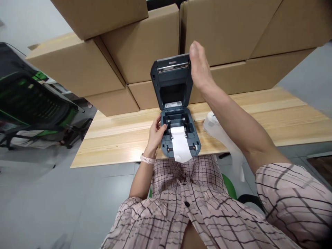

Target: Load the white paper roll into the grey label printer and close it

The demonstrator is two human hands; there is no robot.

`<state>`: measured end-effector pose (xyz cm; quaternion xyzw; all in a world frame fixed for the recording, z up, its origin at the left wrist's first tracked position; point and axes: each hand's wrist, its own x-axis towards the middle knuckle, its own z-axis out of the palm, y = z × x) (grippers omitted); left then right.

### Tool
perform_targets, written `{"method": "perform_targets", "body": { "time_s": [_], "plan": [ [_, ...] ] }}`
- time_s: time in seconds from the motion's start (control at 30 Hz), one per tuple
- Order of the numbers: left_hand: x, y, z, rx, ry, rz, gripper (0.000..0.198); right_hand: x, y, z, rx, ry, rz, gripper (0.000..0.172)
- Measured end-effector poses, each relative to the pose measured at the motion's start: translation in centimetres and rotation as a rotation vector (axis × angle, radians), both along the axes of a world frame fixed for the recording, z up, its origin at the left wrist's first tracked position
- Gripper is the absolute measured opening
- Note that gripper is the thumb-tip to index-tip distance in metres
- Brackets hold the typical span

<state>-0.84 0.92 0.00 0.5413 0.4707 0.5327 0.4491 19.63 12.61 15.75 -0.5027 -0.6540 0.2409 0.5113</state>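
A dark grey label printer [195,135] stands at the table's front edge with its lid [171,77] raised. From inside the base, a strip of white label paper [181,145] runs forward and hangs over the front. My left hand [155,134] grips the left side of the base, thumb on the rim near the paper; a pale pink band is on that wrist. Up at the lid's top right corner, my right hand [199,67] holds its edge, with some fingers hidden behind it. To the printer's right, a loose translucent white strip [220,133] trails off the table.
Stacked cardboard boxes [153,45] line the back of the wooden table [109,138], close behind the lid. A black and green mesh chair [33,100] stands on the floor at left. Part of a green seat [229,186] shows beneath me.
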Motion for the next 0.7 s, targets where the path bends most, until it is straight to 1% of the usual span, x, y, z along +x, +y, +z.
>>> {"method": "perform_targets", "body": {
  "time_s": [0.03,0.07,0.13,0.17,0.2,0.23,0.3,0.33,0.37,0.43,0.53,0.63,0.7],
  "plan": [
    [0.0,-0.4,0.1,-0.011,0.007,0.005,0.063,0.1,-0.4,-0.2,0.051,0.02,-0.028,0.063],
    [0.0,-0.7,0.3,-0.027,0.026,0.012,0.065,0.2,-1.3,-0.5,0.145,0.026,-0.055,0.061],
    [0.0,-1.2,0.7,-0.052,0.082,0.016,0.073,0.8,-3.8,-1.7,0.383,-0.037,-0.064,0.049],
    [0.0,-1.3,0.8,-0.057,0.112,0.015,0.076,1.0,-5.0,-2.5,0.458,-0.119,-0.015,0.039],
    [0.0,-1.3,0.9,-0.058,0.142,0.013,0.079,1.3,-6.2,-3.4,0.47,-0.233,0.083,0.032],
    [0.0,-1.2,0.9,-0.059,0.169,0.013,0.08,1.5,-7.0,-4.3,0.428,-0.367,0.218,0.029],
    [0.0,-1.0,0.9,-0.059,0.208,0.022,0.082,1.6,-7.9,-5.9,0.27,-0.656,0.521,0.028],
    [-0.1,-0.8,0.9,-0.057,0.22,0.03,0.082,1.4,-7.9,-6.6,0.189,-0.784,0.639,0.028],
    [-0.1,-0.8,0.8,-0.052,0.222,0.033,0.083,1.2,-7.7,-7.2,0.123,-0.892,0.72,0.029],
    [-0.3,-0.7,0.8,-0.029,0.204,0.018,0.084,0.4,-7.1,-7.9,0.039,-1.037,0.801,0.034],
    [-0.7,-0.8,0.7,0.023,0.177,-0.039,0.085,-0.4,-6.2,-8.1,-0.055,-1.119,0.869,0.042],
    [-1.0,-0.9,0.5,0.067,0.176,-0.052,0.085,-0.3,-5.7,-7.9,-0.108,-1.075,0.939,0.048],
    [-1.1,-0.9,0.3,0.08,0.162,-0.042,0.084,0.1,-5.3,-7.8,-0.125,-0.989,1.029,0.051]
  ]
}}
